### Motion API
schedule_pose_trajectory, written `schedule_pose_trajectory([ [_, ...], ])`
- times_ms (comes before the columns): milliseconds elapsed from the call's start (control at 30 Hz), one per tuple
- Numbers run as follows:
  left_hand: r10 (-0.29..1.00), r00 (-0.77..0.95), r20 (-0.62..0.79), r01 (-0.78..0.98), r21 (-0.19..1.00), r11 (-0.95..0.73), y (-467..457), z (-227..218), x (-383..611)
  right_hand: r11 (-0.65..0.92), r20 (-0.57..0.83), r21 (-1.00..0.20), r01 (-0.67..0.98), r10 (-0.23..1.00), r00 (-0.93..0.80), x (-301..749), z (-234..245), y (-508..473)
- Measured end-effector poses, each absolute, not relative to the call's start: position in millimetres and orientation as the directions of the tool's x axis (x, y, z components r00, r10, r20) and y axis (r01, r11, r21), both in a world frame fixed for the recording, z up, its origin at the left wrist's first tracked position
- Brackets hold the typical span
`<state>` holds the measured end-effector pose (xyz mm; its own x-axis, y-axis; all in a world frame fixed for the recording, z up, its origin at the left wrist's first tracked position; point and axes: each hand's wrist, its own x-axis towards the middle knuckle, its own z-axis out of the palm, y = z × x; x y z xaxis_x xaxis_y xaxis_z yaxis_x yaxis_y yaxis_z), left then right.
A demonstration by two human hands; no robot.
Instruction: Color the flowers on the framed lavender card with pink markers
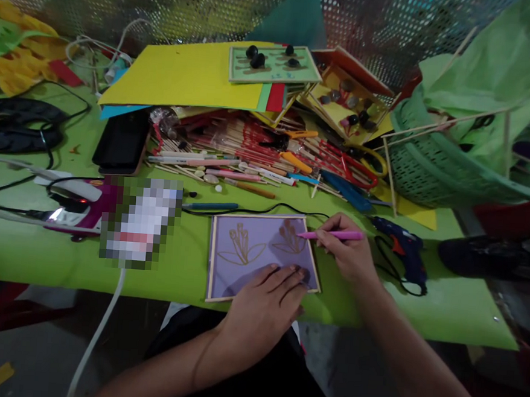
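A purple card [246, 264] framed with thin wooden sticks lies on the green table [30, 248] in front of me. Brown flower outlines are drawn on it. My left hand [264, 304] rests flat on the card's near right part, fingers stretched out, holding it down. My right hand [352, 253] is closed round a pink pen [332, 235]; its tip touches the flower at the card's upper right.
A blue glue gun [402, 250] lies right of my hand. Behind the card lie pens, sticks and red scissors [358, 169], a black phone [122, 140], yellow sheets [187, 75] and a green basket [435, 162]. Cables and a pink device [80, 207] sit at left.
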<state>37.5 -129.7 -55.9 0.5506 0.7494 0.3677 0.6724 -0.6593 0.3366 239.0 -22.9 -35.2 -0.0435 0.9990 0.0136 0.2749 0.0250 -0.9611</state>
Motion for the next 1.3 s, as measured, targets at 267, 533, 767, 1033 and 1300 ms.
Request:
schedule_pose_trajectory([
  [267, 0.762, 0.55, 0.342, 0.673, 0.359, -0.646, -130.6, -58.9, 38.1, 0.019, 0.003, -0.943, 0.333, 0.999, -0.046, 240.1, -37.0, -22.7],
  [533, 0.765, 0.545, 0.345, 0.673, 0.364, -0.644, -129.5, -57.0, 38.0, 0.051, 0.03, -0.922, 0.384, 0.998, -0.062, 240.0, -35.9, -22.7],
  [767, 0.765, 0.539, 0.353, 0.677, 0.358, -0.643, -128.8, -57.3, 38.5, 0.046, 0.024, -0.93, 0.366, 0.998, -0.066, 237.5, -33.4, -23.3],
  [1033, 0.77, 0.529, 0.356, 0.677, 0.371, -0.636, -130.0, -57.4, 38.0, 0.036, 0.015, -0.935, 0.353, 0.998, -0.063, 237.5, -32.8, -23.2],
  [1300, 0.774, 0.526, 0.352, 0.671, 0.387, -0.632, -129.7, -57.4, 38.1, 0.024, -0.003, -0.93, 0.366, 0.997, -0.074, 239.3, -31.6, -24.6],
])
